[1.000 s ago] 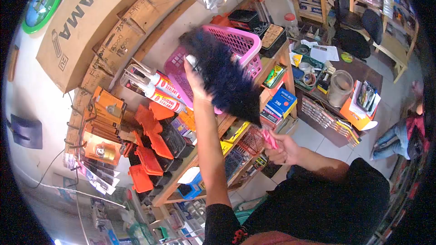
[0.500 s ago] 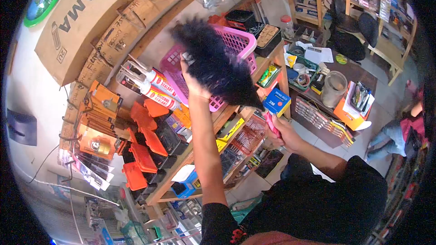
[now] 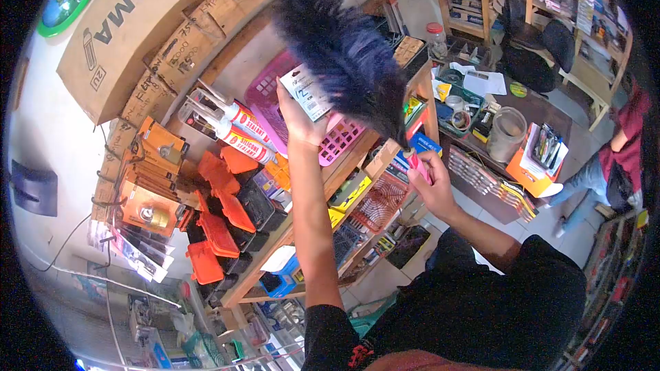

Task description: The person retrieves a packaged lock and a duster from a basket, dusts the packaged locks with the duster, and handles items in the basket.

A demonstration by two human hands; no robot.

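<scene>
My right hand (image 3: pixel 434 187) grips the pink handle of a feather duster (image 3: pixel 350 62). The duster's dark bluish-black feathers fan out up and to the left, smeared by motion. My left hand (image 3: pixel 302 122) is closed on a white labelled packet (image 3: pixel 306 92) with a large 2 and a barcode, held over a pink plastic basket (image 3: pixel 271 86). The feathers hang close beside the packet and cover part of the basket. What lies inside the basket is mostly hidden.
Silicone sealant tubes (image 3: pixel 240 139) and orange-lidded bins (image 3: pixel 218 189) stand left of the basket on the wooden shelf. A long cardboard box (image 3: pixel 110 48) is above. On the right, a desk (image 3: pixel 550 120) holds a clear jar (image 3: pixel 507 134) and pens. Another person (image 3: pixel 615 154) stands at far right.
The feather duster has swung up and away, uncovering more of the white packet in my left hand. My right hand has shifted slightly right. The other person has come further into view.
</scene>
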